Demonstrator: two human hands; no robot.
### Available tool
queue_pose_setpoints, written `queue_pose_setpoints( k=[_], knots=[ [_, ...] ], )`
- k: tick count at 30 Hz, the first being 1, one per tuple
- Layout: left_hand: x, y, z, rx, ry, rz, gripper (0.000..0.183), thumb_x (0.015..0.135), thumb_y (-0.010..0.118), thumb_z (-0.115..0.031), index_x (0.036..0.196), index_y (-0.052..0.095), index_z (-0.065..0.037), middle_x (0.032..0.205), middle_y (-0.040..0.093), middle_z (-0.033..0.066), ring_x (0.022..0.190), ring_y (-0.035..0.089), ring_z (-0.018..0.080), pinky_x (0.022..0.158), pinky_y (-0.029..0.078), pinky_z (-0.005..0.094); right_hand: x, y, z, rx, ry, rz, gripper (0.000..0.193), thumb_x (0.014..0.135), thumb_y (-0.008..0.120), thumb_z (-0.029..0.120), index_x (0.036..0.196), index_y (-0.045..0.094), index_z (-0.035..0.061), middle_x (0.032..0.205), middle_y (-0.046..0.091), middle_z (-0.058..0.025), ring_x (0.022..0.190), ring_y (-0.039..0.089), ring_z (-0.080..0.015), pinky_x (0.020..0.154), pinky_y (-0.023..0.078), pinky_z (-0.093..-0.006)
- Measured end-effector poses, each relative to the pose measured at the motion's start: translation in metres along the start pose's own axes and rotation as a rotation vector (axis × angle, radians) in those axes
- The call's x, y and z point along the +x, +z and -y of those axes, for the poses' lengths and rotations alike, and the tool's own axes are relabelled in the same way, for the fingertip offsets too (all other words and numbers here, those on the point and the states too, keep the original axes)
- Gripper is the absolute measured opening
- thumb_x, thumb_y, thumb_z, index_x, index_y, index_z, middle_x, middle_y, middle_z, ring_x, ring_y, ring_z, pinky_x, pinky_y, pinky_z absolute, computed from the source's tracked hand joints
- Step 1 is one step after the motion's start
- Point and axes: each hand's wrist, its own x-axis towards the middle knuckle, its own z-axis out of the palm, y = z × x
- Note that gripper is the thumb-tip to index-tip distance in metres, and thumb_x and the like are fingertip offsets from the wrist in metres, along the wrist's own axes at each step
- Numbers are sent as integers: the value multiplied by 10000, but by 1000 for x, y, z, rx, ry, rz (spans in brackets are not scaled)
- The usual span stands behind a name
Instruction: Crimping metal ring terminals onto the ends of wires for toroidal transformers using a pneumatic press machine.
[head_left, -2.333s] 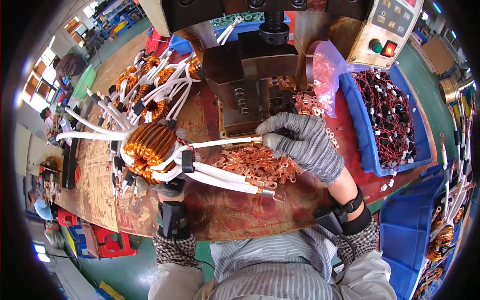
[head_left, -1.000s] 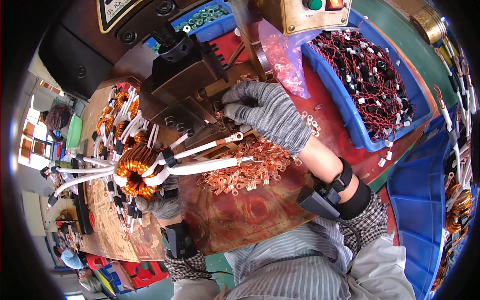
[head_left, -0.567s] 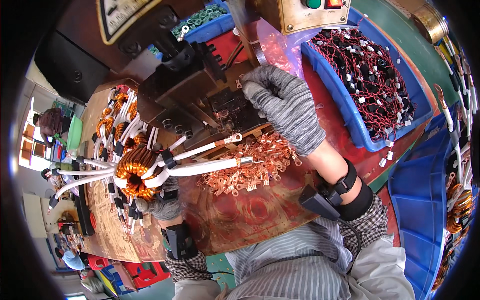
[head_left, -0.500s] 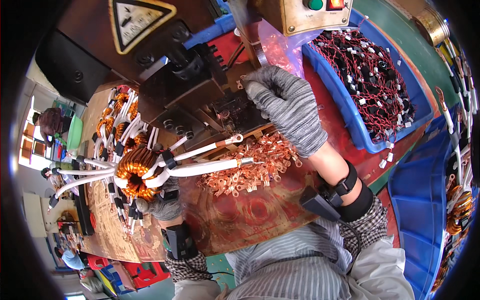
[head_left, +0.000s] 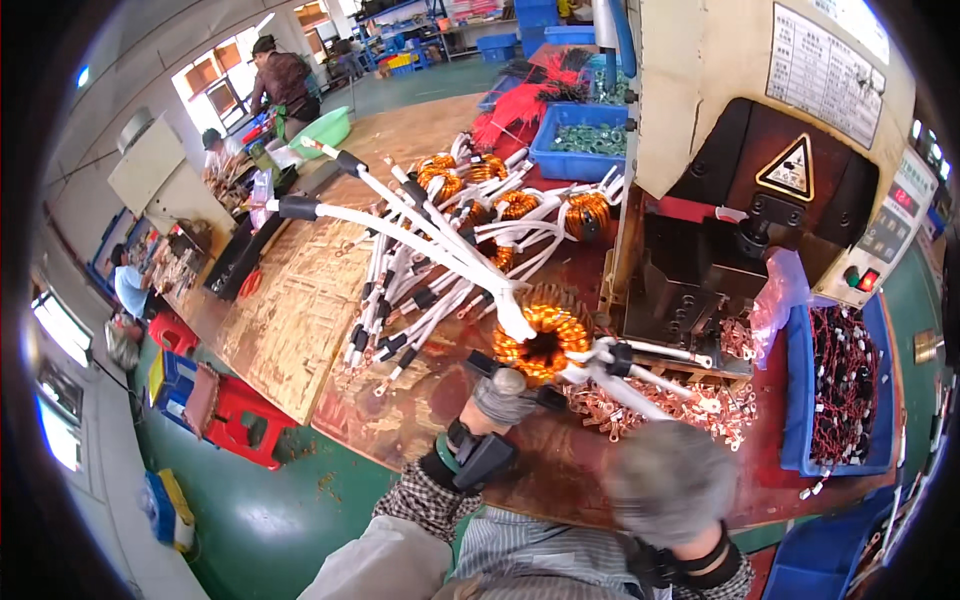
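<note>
A toroidal coil of orange copper wire, with thick white leads running out both sides, is held up over the near part of the table. My left hand, in a grey knit glove, is closed on its near side, with some fingers hidden behind it. My gloved right hand is smeared by motion near the table's front edge, beside a white lead of the coil, and its fingers cannot be made out. Copper cable lugs lie in a heap just beyond it. Another lead ends in a lug by the press.
Several finished-looking coils with white leads cover the table's far middle. Blue bins stand behind them; another bin of red-black wires sits at right. A red stool is left of the table. People work at the far left.
My view has swung left and up. The right hand has come away from the press, back toward me. The left hand still holds the coil.
</note>
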Motion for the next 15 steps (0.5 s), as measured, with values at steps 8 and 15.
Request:
queue_pose_setpoints(
  k=[8, 15],
  knots=[
    [7, -26, 39, -158, -131, 25, 850, 662, 709, -453, 1277, 323, -10, 1232, 454, 118, 1096, 485, 236, 948, 398, 341, 42, 80, -6, 407, -21, 50, 361, 742, 481, 160, 1086, 544, 71, 1109, 542, -103, 1104, 471, -280, 926, 356, -427],
    [12, 7, 23, 435, -58, 15, 843, 658, 709, -458, 1272, 339, -13, 1236, 450, 124, 1088, 491, 239, 940, 399, 335, 39, -4, 18, -78, -206, -393, 318, 845, 467, 258, 1133, 472, 124, 1017, 505, -128, 1031, 462, -348, 897, 316, -555]
  ],
)
